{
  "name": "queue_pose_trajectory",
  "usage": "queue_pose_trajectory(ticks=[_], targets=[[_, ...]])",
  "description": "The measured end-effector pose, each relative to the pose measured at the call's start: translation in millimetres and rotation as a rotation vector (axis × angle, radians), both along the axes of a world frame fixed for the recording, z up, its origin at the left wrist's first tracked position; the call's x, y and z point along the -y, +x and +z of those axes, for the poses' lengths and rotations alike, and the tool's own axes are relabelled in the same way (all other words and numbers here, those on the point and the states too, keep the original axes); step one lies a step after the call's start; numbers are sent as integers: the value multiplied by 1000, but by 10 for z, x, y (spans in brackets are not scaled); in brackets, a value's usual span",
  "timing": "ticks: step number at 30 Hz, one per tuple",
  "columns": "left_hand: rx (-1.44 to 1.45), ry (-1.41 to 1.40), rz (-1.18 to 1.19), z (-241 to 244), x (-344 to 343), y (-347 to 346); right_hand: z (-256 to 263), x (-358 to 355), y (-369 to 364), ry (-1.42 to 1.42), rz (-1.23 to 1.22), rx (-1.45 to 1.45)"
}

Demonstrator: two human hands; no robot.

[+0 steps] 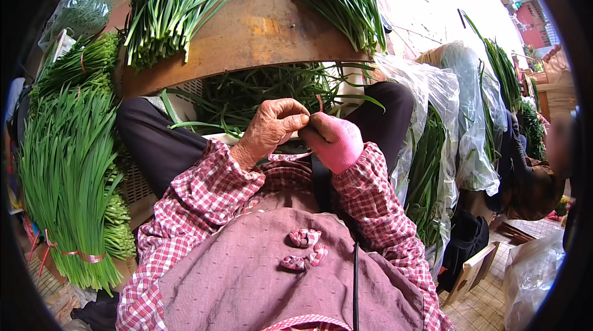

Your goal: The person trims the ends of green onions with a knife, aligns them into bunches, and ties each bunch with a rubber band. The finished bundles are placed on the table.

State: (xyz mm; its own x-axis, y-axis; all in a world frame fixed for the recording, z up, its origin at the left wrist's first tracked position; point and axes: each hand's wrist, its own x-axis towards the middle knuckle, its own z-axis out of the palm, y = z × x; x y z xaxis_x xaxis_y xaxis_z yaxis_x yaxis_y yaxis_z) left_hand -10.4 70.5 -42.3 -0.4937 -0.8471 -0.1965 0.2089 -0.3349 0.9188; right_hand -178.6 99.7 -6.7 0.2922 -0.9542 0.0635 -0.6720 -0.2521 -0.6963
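Observation:
My left hand (273,129) is bare, its thumb and forefinger pinched together at the fingertips of my right hand (337,141). A pink knit glove covers the right hand, whose fingers are curled in. From behind the glove's fingertips rises a thin reddish strip (319,101), perhaps a tie. Whatever lies between the meeting fingertips is too small to make out. Below the hands, between my knees, loose green leaves (259,90) fill a light-coloured crate (185,105). Beyond it, a wooden board (259,39) carries two piles of garlic chives, one left (171,11) and one right (338,2).
Left of me lie tied chive bundles (69,169) with a pink ribbon (92,257). A clear plastic bag (78,11) stands behind them. At right are plastic-wrapped greens (424,178), a black bag (463,247), a wooden piece (472,268) and a seated person (528,178).

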Motion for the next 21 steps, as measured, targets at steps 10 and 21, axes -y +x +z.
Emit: queue_pose_trajectory(ticks=[10,21], targets=[[-5,18,42,-21,-10,-38,-82,-2,-8,-13,5,2],[8,95,51,-104,7,-39,-127,-4,-4,9,-1,1]])
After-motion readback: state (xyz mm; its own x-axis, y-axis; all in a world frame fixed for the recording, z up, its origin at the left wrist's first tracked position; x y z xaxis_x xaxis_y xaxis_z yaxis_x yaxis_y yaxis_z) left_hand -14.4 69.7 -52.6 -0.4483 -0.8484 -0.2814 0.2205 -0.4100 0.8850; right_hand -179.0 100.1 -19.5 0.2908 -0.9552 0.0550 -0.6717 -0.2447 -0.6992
